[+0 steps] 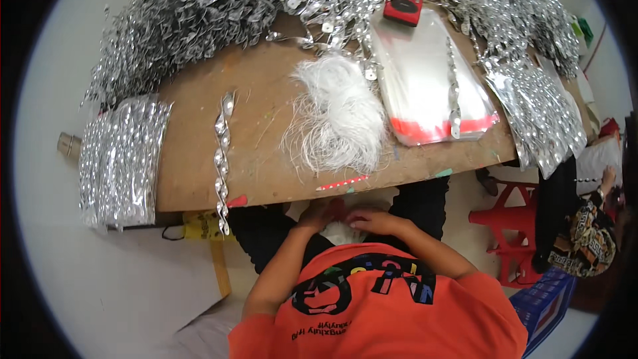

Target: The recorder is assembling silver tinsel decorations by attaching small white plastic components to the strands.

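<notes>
Below the table's near edge, in my lap, my left hand (315, 215) and my right hand (373, 220) are close together with fingers curled in. A small red thing (337, 209) shows between them, and a whitish bundle (342, 233) lies just under them. What the fingers grip is too small and shaded to make out. On the table straight ahead is a loose heap of white thread (342, 116). To its left a twisted silver strip (222, 156) hangs partly over the near edge. Right of the thread lies a stack of clear plastic bags (419, 60) with a red band, another silver strip (454, 90) on top.
Piles of shiny silver spirals (206, 13) cover the far side of the brown table (259, 126). Packed silver strips lie at the left (126, 159) and right (538, 113) ends. A red device (403, 10) rests on the bags. A red stool (512, 226) and another person (585, 236) are at right.
</notes>
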The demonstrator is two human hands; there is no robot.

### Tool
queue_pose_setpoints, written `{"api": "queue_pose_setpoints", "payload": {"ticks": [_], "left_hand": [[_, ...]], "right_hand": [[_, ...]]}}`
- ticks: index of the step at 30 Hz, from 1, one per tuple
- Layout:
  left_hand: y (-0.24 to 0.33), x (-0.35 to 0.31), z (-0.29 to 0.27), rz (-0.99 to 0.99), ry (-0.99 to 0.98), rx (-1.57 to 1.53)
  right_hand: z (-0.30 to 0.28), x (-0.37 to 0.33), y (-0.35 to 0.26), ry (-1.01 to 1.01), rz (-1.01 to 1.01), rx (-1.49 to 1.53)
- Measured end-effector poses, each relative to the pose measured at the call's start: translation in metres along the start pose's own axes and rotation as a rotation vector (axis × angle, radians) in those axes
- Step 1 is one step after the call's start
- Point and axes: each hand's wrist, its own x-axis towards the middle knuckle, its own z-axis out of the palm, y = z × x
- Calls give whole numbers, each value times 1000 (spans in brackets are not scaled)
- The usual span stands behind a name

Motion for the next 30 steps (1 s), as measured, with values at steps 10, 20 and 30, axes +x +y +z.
{"api": "queue_pose_setpoints", "payload": {"ticks": [10,20,30], "left_hand": [[-47,13,23,88,149,161],[-11,-98,11,178,246,-624],[21,-121,-19,196,262,-680]], "right_hand": [[-153,-44,-195,232,-402,-218],[-280,90,-134,1031,-108,-916],[-267,51,-143,1145,-115,-877]]}}
